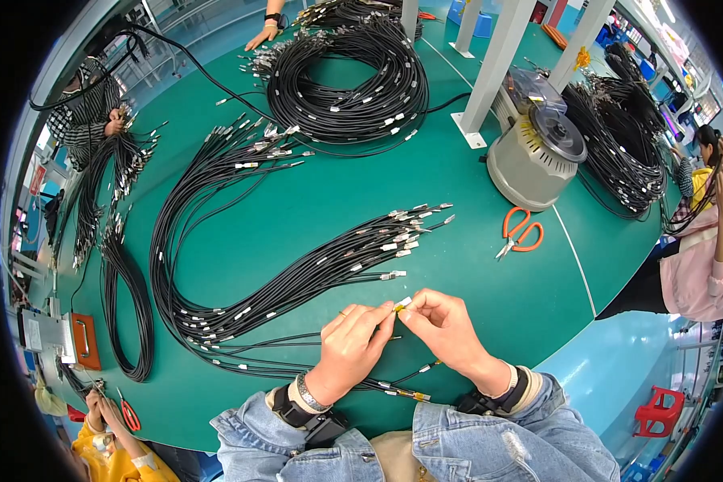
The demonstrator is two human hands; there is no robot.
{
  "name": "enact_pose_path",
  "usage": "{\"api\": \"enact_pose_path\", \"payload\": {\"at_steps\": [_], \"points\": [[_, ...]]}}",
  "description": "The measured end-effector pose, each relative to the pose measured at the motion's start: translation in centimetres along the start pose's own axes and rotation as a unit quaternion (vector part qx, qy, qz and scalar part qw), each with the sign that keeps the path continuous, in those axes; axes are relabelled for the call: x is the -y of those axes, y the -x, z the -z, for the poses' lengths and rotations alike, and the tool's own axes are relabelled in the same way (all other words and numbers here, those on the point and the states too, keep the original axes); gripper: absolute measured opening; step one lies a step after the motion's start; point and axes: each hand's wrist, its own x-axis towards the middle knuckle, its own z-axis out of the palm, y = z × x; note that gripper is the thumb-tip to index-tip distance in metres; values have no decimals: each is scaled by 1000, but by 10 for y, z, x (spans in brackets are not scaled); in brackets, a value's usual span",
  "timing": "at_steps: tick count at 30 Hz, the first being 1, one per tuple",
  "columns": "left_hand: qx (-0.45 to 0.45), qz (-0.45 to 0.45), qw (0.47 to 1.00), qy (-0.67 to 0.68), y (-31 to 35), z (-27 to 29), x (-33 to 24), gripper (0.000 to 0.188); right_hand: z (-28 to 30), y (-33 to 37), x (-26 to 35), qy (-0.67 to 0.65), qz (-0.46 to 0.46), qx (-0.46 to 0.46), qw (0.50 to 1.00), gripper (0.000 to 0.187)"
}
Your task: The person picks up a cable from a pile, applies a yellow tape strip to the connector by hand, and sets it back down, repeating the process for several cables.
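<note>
Two pairs of scissors with orange-red handles [510, 243] and one rounded grey machine [528, 170] are seen on the green tabletop [482, 289]. Above it, one small white-and-yellow piece [402, 306] is pinched by the left hand [350, 342] and right hand [448, 328], its long axis slanted, white end pointed forward and right.

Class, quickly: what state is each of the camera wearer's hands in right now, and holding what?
Left hand: closed, pinching a small yellow-and-white piece.
Right hand: closed, pinching the same small piece from the other side.
</note>
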Motion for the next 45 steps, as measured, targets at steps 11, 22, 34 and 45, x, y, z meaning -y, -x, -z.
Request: {"api": "enact_pose_path", "payload": {"at_steps": [11,22,34,45], "points": [[7,19,1000,-9,0,1,-4,25,-1,-1,-1,13,-4,-10,1000,13],[-4,-62,998,-26,1,0,6,29,1,0,1,1,-14,8,1000,12],[-7,13,1000,0,-1,3,0,25,0,4,6,-2,-17,13,1000,9],[14,49,998,47,-5,7,-7,20,2,2,1,24,2,11,1000,9]]}}
